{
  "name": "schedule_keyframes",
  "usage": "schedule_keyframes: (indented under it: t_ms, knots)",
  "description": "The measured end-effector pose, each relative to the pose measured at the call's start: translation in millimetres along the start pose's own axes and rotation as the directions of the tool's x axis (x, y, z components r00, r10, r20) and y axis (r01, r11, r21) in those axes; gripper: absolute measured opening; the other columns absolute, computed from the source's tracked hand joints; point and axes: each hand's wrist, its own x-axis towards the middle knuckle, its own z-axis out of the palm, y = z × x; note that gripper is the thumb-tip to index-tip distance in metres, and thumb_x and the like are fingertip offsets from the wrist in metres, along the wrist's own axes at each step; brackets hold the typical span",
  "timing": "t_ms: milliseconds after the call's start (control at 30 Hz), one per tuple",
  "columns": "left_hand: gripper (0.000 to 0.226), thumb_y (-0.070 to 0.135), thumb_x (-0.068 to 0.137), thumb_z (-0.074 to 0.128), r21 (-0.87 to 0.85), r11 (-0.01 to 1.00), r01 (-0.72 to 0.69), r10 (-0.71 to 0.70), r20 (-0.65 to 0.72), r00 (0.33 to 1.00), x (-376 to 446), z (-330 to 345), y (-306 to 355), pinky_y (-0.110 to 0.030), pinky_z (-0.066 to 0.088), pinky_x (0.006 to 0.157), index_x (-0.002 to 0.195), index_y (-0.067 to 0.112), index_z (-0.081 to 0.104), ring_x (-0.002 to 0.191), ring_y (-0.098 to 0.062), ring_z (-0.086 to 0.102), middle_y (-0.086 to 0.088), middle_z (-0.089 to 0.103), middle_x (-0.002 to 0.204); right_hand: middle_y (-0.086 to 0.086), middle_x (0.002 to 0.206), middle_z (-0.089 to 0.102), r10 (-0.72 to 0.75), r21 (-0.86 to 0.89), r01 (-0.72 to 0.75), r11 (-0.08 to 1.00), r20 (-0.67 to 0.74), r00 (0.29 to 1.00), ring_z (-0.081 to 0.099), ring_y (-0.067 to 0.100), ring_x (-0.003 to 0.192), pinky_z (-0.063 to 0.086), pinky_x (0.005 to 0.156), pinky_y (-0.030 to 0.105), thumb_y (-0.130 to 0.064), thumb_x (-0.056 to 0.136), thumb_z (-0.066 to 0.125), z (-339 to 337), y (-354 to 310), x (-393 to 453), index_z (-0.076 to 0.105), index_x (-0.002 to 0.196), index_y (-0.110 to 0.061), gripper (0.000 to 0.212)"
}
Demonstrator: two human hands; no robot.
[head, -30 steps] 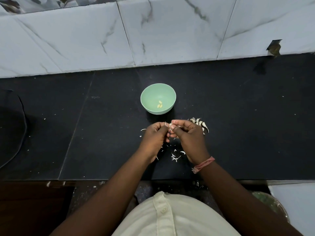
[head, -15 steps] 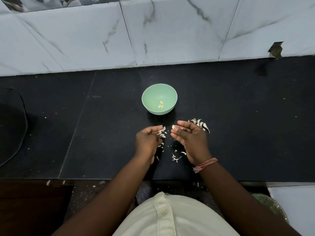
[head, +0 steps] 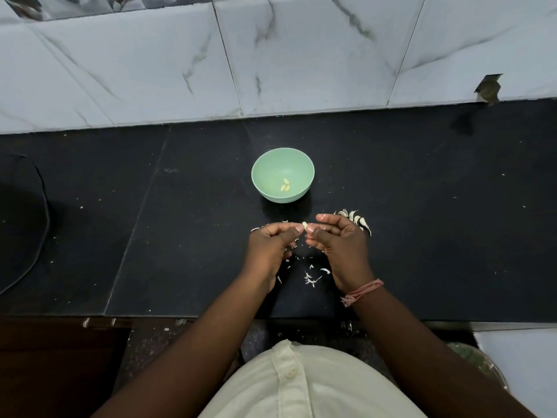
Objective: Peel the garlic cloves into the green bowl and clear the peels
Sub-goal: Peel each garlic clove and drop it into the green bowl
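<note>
**Hands back together on one clove**

I'm looking down on the black counter [head: 422, 206], which runs the whole width under the marble wall tiles [head: 150, 70]. The green bowl [head: 262, 164] sits mid-counter, just beyond my hands, with a few peeled cloves [head: 285, 186] lying in its bottom.

Half a second ago my hands were parted, with loose skin at the left fingertips. Now they have closed in again: the left hand [head: 269, 245] and right hand [head: 340, 242] meet fingertip to fingertip, and both pinch a single pale garlic clove [head: 304, 225] between them, near the bowl but not over it. I judge that a strip of skin has just come away and I'm going in for the rest, so this clove is not ready to drop yet.

The unpeeled cloves [head: 357, 220] lie in a small heap just beyond the right hand, so plenty remains. Smallest of all, peel scraps [head: 310, 277] are scattered on the counter below and between my wrists; clearing them has not begun.
</note>
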Motion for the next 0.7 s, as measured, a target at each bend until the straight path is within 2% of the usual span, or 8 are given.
schedule_keyframes:
  t_ms: [167,267,400,567,700]
  knots:
    - [0.004,0.014,0.085,0.077,-0.012,1.000,0.026,-0.025,0.020,0.999,2.7,2.5,1.4,-0.021,0.043,0.054,0.082,0.012,0.078,0.060,-0.010,0.052,-0.009,0.061,0.072,0.015,0.087,0.074,-0.017,-0.066,0.016,0.998,-0.017,1.000,0.072,0.021,0.074,0.061,0.065,0.029,0.009,0.084,0.073,0.2,2.7,0.4,0.065,0.098,-0.003,0.020]
    - [0.011,0.011,0.087,0.072,-0.049,0.998,0.031,-0.030,0.034,0.999,4.9,4.0,1.3,-0.022,0.042,0.054,0.093,0.003,0.077,0.059,-0.010,0.051,-0.007,0.060,0.070,0.014,0.086,0.073,0.032,0.035,-0.032,0.999,-0.014,0.999,0.071,0.020,0.074,0.059,0.066,0.029,0.010,0.084,0.071,1.7,1.4,-0.8,0.065,0.096,-0.002,0.018]
    - [0.010,0.008,0.090,0.067,-0.060,0.998,-0.002,0.003,0.026,1.000,4.7,6.5,2.4,-0.023,0.041,0.056,0.088,0.009,0.077,0.059,-0.008,0.050,0.000,0.062,0.067,0.011,0.080,0.071,0.083,0.142,-0.083,0.986,0.009,0.997,0.069,0.019,0.069,0.058,0.068,0.030,0.009,0.085,0.070,7.6,0.7,-3.0,0.065,0.096,-0.001,0.016]
    - [0.011,0.013,0.090,0.068,0.095,0.989,-0.115,0.114,0.019,0.993,6.6,2.8,3.0,-0.022,0.042,0.058,0.092,0.007,0.076,0.061,-0.009,0.049,0.000,0.061,0.067,0.008,0.081,0.073,-0.025,-0.067,0.025,0.997,0.012,1.000,0.062,0.013,0.065,0.056,0.065,0.025,0.003,0.087,0.072,8.4,0.9,0.2,0.072,0.100,-0.005,0.015]
    - [0.008,0.013,0.088,0.070,0.139,0.975,-0.176,0.173,0.032,0.984,6.2,2.0,4.2,-0.020,0.045,0.062,0.090,0.012,0.077,0.063,-0.004,0.056,0.001,0.071,0.075,0.005,0.073,0.068,-0.010,-0.075,0.013,0.997,0.037,0.999,0.059,0.012,0.064,0.054,0.063,0.023,0.001,0.090,0.070,7.9,0.7,1.7,0.073,0.104,-0.005,0.015]
